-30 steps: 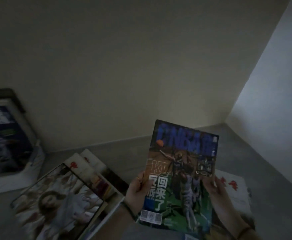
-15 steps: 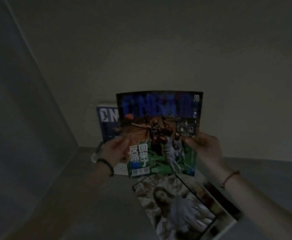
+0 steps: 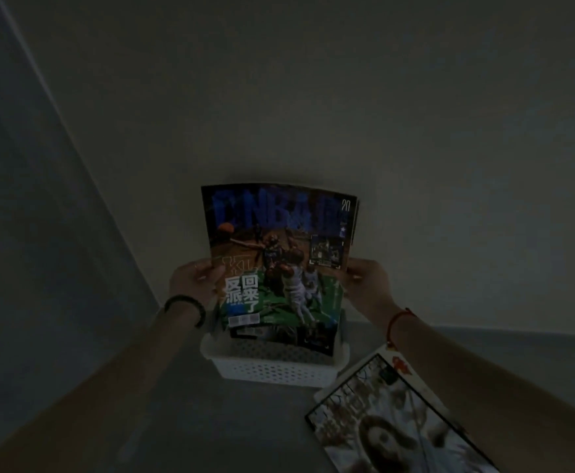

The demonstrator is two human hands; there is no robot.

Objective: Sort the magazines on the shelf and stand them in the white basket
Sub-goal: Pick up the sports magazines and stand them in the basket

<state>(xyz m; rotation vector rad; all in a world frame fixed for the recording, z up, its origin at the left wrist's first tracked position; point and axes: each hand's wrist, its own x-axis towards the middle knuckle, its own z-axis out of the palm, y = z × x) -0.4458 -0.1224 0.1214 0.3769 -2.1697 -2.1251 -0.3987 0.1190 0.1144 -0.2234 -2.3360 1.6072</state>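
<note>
There is one view only, from a wide-angle camera worn on the head. It looks forward and somewhat down into a dim shelf (image 3: 183, 421) compartment, facing the back wall (image 3: 347, 97) almost squarely, with the left side wall (image 3: 23, 199) slanting in along the frame's left edge. Both forearms reach in from the bottom corners, so the camera sits close, at about arm's reach from the middle of the frame. With a single camera, no part of the scene is shared between views.
</note>
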